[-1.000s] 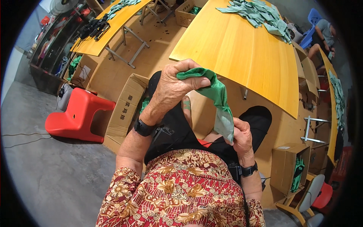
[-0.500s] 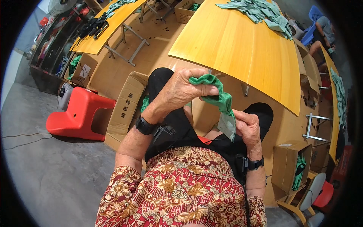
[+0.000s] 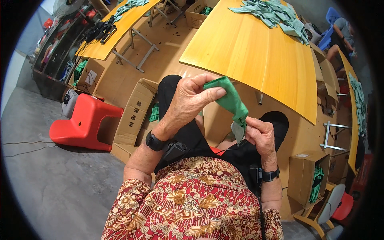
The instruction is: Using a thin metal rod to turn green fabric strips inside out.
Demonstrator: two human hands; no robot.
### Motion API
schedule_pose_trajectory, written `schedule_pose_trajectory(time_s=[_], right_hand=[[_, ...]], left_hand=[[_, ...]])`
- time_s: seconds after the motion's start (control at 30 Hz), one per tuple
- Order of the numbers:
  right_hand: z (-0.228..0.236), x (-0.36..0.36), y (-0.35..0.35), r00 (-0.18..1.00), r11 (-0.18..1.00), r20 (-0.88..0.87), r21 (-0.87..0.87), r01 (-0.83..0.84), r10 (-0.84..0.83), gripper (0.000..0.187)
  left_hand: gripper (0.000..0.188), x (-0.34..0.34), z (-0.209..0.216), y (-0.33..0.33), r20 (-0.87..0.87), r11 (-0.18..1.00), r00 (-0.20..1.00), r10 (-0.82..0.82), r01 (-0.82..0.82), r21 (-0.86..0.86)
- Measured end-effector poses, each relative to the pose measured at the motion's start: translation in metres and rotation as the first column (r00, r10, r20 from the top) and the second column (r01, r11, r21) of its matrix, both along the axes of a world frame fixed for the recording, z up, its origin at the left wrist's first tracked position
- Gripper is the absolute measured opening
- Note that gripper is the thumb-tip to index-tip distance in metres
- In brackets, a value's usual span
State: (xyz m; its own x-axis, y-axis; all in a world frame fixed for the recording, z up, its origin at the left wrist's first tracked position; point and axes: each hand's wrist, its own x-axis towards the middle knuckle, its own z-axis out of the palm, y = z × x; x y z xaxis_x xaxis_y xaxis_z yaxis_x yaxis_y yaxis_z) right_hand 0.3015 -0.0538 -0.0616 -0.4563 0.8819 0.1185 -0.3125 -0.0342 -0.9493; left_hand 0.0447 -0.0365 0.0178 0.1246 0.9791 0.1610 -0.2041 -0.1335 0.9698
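Observation:
I hold a small green cloth piece in front of my lap, between both hands. My left hand pinches its upper end with thumb and fingers. My right hand grips the lower, greyish end. The cloth hangs slanted between them, below the near edge of a yellow wooden table. A pile of similar green cloth pieces lies on the far end of that table.
An open cardboard box with green cloth stands at my left knee, a red plastic stool beside it. Another box with green pieces sits at right. A second yellow table stands at far left. A person sits at the far right.
Both hands have drawn the cloth closer together and lower; the cloth is more bunched, with its lower end now pinched by my right hand's fingers.

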Motion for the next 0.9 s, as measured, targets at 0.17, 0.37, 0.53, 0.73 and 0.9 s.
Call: schedule_pose_trajectory(time_s=[0.17,0.37,0.53,0.73,0.9], right_hand=[[0.004,-0.003,0.001,0.996,1.0,-0.085,0.0,0.013,-0.013,0.031],[-0.009,-0.004,-0.013,0.972,0.997,-0.232,-0.069,0.026,-0.042,0.029],[0.005,0.006,-0.004,1.0,0.999,-0.004,-0.047,0.028,-0.028,0.03],[-0.009,-0.001,-0.003,0.991,0.988,-0.124,-0.152,0.03,-0.049,0.031],[-0.003,-0.002,-0.005,1.0,0.99,-0.011,-0.141,-0.015,0.013,0.031]], left_hand=[[0.019,0.004,0.007,0.002,-0.11,0.991,0.993,-0.052,0.064,0.114],[0.018,-0.001,0.005,-0.002,-0.19,0.99,0.979,-0.067,0.088,0.106],[0.011,0.001,0.003,-0.002,-0.105,0.995,0.99,-0.095,0.097,0.021],[0.019,0.008,-0.006,0.004,-0.156,0.996,0.985,-0.074,0.08,0.034],[0.017,-0.005,-0.004,0.009,-0.064,0.997,0.995,-0.071,0.073,0.029]])
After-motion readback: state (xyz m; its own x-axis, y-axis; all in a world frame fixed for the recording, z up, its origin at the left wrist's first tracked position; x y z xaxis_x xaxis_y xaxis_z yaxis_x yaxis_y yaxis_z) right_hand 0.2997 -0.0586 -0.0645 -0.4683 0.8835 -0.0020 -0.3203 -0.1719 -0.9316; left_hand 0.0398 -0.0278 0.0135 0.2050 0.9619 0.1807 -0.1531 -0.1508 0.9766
